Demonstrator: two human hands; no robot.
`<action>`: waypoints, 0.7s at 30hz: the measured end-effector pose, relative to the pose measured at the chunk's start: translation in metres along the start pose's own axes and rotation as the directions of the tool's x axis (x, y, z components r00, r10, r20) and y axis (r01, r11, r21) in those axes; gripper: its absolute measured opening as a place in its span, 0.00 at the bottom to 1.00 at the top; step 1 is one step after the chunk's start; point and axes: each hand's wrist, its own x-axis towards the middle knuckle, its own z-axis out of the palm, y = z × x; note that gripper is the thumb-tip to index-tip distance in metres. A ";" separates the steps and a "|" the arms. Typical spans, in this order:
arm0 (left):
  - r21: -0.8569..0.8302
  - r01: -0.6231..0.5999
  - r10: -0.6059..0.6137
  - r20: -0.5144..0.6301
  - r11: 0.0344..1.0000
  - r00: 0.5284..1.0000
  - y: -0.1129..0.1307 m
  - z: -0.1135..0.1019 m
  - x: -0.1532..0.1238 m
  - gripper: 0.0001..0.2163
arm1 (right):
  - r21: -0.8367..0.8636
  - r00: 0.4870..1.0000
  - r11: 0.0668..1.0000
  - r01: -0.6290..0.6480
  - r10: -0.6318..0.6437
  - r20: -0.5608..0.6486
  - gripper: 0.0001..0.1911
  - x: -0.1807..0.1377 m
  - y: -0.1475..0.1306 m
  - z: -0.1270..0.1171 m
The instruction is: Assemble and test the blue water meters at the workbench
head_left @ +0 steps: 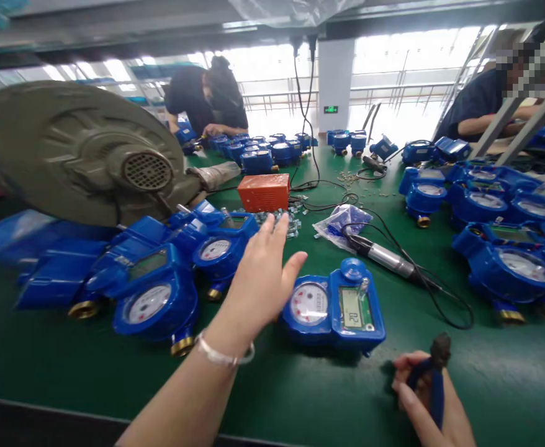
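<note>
My left hand (259, 273) reaches out over the bench, fingers extended, toward a pile of small clear-and-blue parts (293, 223). Nothing shows in its grasp. Just right of its wrist lies a blue water meter (312, 304) with a round dial and a lit display (352, 308); a round blue cap (353, 269) sits at its top edge. At the lower right, my right hand (424, 391) is closed around blue-handled cutting pliers (436, 385), whose dark jaws point up and away. More blue water meters (149, 304) crowd the area left of my left hand.
An orange box (264, 192) stands behind the small parts. A corded electric screwdriver (387, 257) lies beside a plastic bag (344, 223). A large blower (81, 149) fills the left. Rows of meters (524, 264) stand at right. Two people (207, 99) work across the bench (328, 397).
</note>
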 end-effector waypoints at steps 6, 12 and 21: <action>-0.027 -0.073 0.076 0.112 0.997 0.991 0.084 0.019 -0.051 0.31 | 0.296 0.998 0.955 0.020 -0.038 0.058 0.19 0.034 -0.001 -0.001; -0.180 -0.305 0.328 0.113 0.935 0.938 0.053 0.023 -0.034 0.21 | 0.329 0.973 0.943 -0.039 -0.039 0.227 0.18 0.058 -0.033 0.007; -0.657 -0.223 0.477 0.236 0.720 0.846 -0.002 0.032 -0.003 0.18 | 0.351 0.961 0.931 -0.095 -0.006 0.275 0.24 -0.001 -0.016 0.024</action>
